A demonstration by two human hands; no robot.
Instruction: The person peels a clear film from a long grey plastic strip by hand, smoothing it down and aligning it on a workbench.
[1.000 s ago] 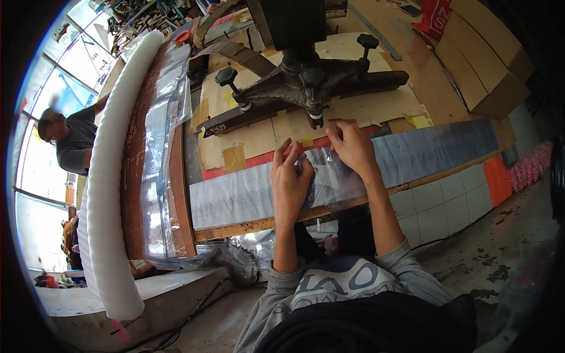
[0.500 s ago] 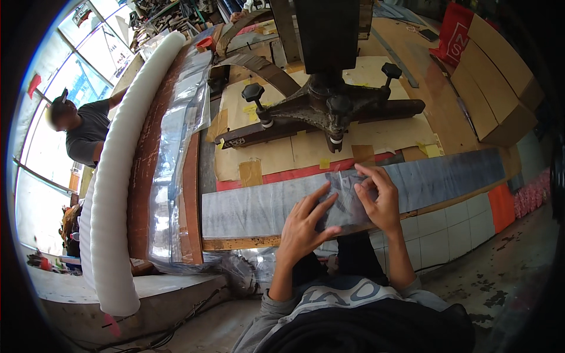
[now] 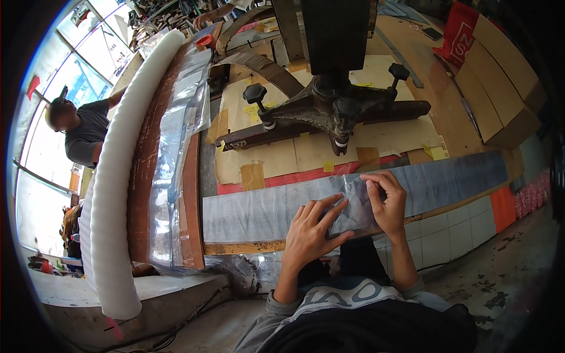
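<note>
A small clear plastic bag (image 3: 360,207) lies at the table's near edge, over a long grey-blue strip (image 3: 265,213). Light glares on its film, and I cannot make out what, if anything, is inside. My left hand (image 3: 312,232) rests at the bag's left side, open, with fingers stretched across it and the thumb along its near edge. My right hand (image 3: 387,203) is closed, thumb and forefinger pinching the film at the bag's upper right.
Beyond the strip stands a heavy black machine foot (image 3: 335,112) with knobs, over cardboard sheets. A white foam roll (image 3: 126,170) and plastic-covered brown board (image 3: 170,159) lie left, with another person (image 3: 88,129) behind. Cardboard boxes (image 3: 500,82) stand at right.
Both hands have shifted slightly right and nearer in the picture, along with the bag. The right thumb and forefinger have come together on the film. The head view has moved slightly.
</note>
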